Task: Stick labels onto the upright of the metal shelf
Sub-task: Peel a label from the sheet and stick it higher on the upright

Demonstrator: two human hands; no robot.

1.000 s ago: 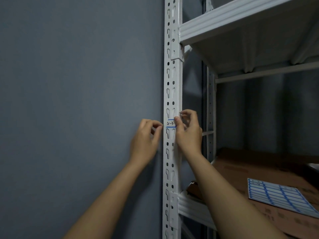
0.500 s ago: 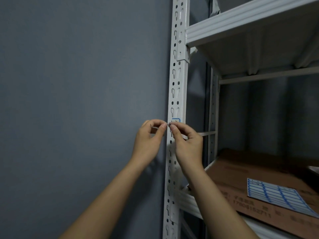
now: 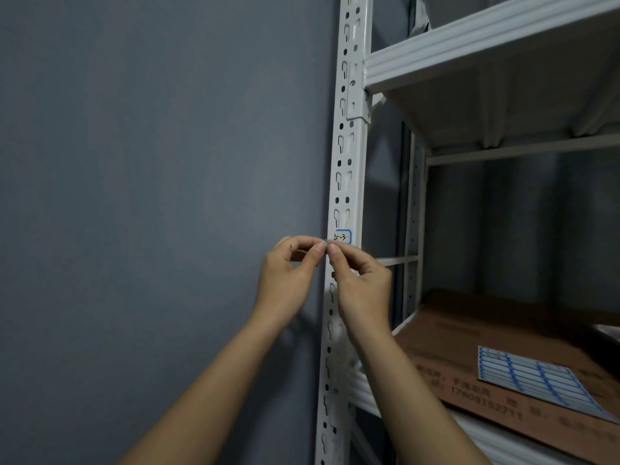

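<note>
The white slotted upright (image 3: 349, 156) of the metal shelf runs down the middle of the view. A small white label (image 3: 343, 236) with a blue border and handwriting sits on its front face. My left hand (image 3: 288, 280) and my right hand (image 3: 362, 286) are raised just below it, their curled fingertips meeting at the label's lower left corner by the upright's left edge. Both seem to pinch the label's edge there. My fingers hide the label's bottom rim.
A grey wall (image 3: 151, 196) fills the left. A white shelf board (image 3: 469, 38) juts out above on the right. On the lower shelf lies brown cardboard (image 3: 469, 337) with a sheet of blue-bordered labels (image 3: 536, 380) on it.
My right hand has come off the label's face and moved left and down, so the label now shows. My fingertips now meet at its lower left corner. The view has shifted slightly.
</note>
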